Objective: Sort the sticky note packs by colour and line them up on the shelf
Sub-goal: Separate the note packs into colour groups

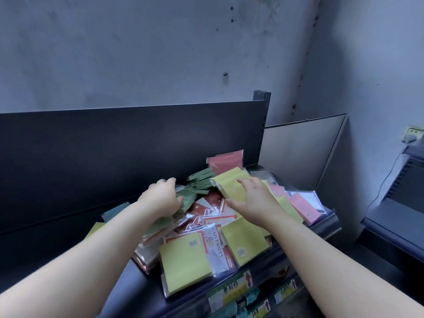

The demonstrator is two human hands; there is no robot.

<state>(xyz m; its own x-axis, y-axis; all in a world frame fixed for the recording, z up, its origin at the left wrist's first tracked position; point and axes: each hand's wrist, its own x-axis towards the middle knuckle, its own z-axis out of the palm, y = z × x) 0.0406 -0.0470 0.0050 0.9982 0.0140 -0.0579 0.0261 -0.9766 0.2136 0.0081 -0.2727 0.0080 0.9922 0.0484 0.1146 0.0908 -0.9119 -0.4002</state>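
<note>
Dark shelf (pixel 140 285), messy heap of sticky note packs (pixel 213 237) on it. Yellow packs (pixel 185 262) up front, green packs (pixel 199 182) behind, pink packs (pixel 302 207) far right.

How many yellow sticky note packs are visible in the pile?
5 yellow packs: one front left, one front right, one under the right hand, one behind the left forearm, one beside the right wrist. More may be hidden.

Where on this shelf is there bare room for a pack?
Left end: bare shelf between the back panel and the teal pack. Also the front strip left of the nearest yellow pack. Crowded from the green packs the left hand grips to the pink packs at the right end.
</note>
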